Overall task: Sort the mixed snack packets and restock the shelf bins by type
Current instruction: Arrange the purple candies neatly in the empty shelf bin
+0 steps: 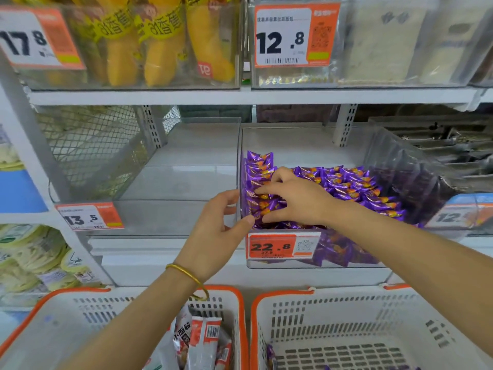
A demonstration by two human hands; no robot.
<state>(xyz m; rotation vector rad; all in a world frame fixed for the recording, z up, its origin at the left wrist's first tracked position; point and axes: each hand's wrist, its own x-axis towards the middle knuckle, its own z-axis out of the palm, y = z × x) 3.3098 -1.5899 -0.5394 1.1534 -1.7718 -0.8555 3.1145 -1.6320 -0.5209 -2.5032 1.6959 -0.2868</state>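
Note:
A clear shelf bin (306, 264) with a 22.8 price tag holds rows of purple snack packets (352, 185). My right hand (290, 198) reaches into its left side, fingers spread over a standing row of purple packets and pressing on them. My left hand (216, 231) is at the bin's front left corner, thumb against the clear wall and fingers curved round the outside edge. Below, the left white basket (69, 316) with an orange rim holds red-and-white packets (202, 343). The right basket (373, 311) shows a purple packet (270, 356) at its bottom left.
An empty clear bin (170, 188) tagged 13.5 stands left of the purple one. A bin of dark packets (450, 156) is to the right. The upper shelf carries yellow banana-shaped packs (160, 46) and a bin tagged 12.8 (296, 36). Round green-white packs (34, 260) fill the far left.

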